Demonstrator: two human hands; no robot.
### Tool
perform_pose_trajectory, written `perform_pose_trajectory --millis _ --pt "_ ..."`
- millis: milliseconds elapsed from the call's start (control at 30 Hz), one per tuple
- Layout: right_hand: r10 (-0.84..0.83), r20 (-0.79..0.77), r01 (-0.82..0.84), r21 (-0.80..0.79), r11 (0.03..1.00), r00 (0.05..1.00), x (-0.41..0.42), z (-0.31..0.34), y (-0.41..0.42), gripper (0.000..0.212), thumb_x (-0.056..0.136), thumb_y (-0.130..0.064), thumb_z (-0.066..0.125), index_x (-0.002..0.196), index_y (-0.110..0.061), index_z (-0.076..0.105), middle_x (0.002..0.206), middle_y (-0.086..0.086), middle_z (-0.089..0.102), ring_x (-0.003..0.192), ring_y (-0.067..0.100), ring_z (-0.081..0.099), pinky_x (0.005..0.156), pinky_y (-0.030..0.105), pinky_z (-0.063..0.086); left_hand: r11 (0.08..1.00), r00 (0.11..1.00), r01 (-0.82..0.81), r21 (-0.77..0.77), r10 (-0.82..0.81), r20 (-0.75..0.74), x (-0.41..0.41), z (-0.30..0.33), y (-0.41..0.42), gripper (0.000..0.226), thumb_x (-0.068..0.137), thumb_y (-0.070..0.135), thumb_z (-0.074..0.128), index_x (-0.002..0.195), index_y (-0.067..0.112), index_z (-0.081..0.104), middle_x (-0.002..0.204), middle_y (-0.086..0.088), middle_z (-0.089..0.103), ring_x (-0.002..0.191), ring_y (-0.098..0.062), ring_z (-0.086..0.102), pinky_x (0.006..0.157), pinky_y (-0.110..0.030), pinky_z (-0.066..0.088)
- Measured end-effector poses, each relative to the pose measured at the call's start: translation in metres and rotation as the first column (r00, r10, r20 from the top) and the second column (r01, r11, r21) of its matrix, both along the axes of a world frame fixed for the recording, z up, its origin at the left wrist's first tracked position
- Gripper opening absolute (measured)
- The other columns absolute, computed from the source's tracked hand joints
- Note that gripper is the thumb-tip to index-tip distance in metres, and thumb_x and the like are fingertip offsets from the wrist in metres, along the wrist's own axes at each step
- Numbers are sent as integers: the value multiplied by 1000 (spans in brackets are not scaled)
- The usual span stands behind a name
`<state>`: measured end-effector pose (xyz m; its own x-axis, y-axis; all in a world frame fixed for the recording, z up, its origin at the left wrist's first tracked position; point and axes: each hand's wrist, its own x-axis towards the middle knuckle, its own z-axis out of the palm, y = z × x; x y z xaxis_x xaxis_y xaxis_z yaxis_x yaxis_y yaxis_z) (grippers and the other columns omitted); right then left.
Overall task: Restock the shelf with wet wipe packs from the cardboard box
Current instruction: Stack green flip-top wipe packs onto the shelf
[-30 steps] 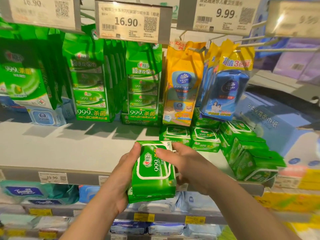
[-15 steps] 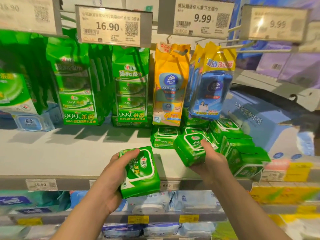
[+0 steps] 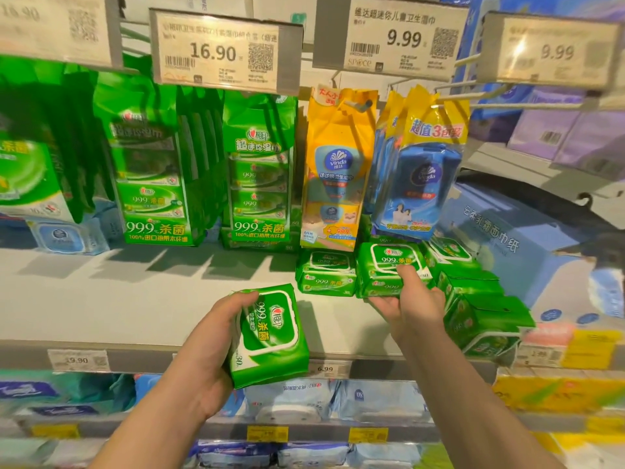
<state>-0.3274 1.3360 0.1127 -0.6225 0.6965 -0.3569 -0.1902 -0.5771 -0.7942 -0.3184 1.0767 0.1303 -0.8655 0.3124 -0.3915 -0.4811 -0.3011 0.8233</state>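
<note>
The green wet wipe pack under the right hand now sits on top of another green pack at the back of the shelf; half a second ago that hand held it in the air, tilted, in front of the row. The thumb presses on the pack's top face near its front edge, and the fingers are curled under its front lower edge, so the hand grips it from the front. Just to the left of this hand lies a neighbouring stack of green packs, and to the right of it a line of the same packs runs toward the shelf's front lip, tipped on their sides.

The left hand holds a second wet wipe pack in front of the shelf edge, fingers wrapped over its left side and palm underneath, label facing up and turned sideways (much as it was a moment earlier).

Behind both hands, green multi-packs hang from hooks, then a yellow pack and blue packs beyond the right hand. Price tags reading 16.90 and 9.99 hang above. The shelf is pale grey, bare to the left of the left hand. Below the hands, lower shelves hold blue and white packs behind yellow tags.
</note>
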Motion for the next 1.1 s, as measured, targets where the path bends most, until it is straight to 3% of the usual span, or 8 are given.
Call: perform_pose_trajectory --millis 200,400,467,567,700,933,1033,1100 --pt "-21 41 21 -8 1000 999 -9 2 10 99 90 -20 80 162 -19 12 115 23 58 96 37 70 96 54 57 1000 1000 -11 -8 11 1 1 0 2 18 96 32 59 90 18 70 80 -12 77 60 -27 74 56 -34 60" --pt "60 54 -54 -101 993 997 -8 -4 12 96 88 -29 82 159 -25 17 159 26 35 138 41 50 112 57 43 999 999 -32 -18 33 11 -1 -1 3 18 96 31 60 93 17 72 83 -13 77 61 -28 74 54 -37 61" --pt "80 106 -71 -88 994 991 -8 -4 12 81 88 -35 80 151 -15 33 151 21 47 132 39 56 109 55 47 999 999 -34 -22 34 17 -3 0 4 20 96 31 60 95 16 73 85 -14 78 62 -28 75 58 -37 61" --pt "67 132 -63 -33 997 989 -9 1 12 66 90 -34 78 138 0 49 107 12 62 99 31 68 98 50 56 1000 1000 -27 -13 27 13 -4 1 6 20 96 31 59 97 16 73 87 -14 78 64 -28 75 67 -39 61" --pt "54 104 -54 -5 999 993 -16 9 18 49 90 -19 78 127 6 57 140 26 57 117 35 65 93 49 60 1000 1000 -26 -2 26 7 -8 1 8 21 97 30 58 96 15 73 87 -14 78 66 -29 75 76 -42 58" --pt "76 31 -73 -99 992 997 -12 11 16 45 99 -7 65 142 2 53 147 25 53 129 38 59 106 51 52 999 1000 -2 38 1 28 -11 -3 15 32 95 32 58 118 13 72 102 -16 77 87 -33 73 97 -56 54" --pt "119 4 -116 -168 979 993 -3 10 6 45 101 -18 64 140 -6 47 142 23 55 116 39 63 100 51 55 999 1000 6 50 -7 29 -13 -6 18 37 95 30 58 123 10 70 102 -16 77 90 -34 73 100 -61 52" --pt "252 7 -250 -128 960 968 8 8 -5 43 103 -21 60 139 -3 43 119 20 61 94 34 64 84 46 59 999 1000 9 51 -10 25 -15 -8 22 37 96 29 58 127 11 67 106 -16 77 97 -37 74 97 -66 51"
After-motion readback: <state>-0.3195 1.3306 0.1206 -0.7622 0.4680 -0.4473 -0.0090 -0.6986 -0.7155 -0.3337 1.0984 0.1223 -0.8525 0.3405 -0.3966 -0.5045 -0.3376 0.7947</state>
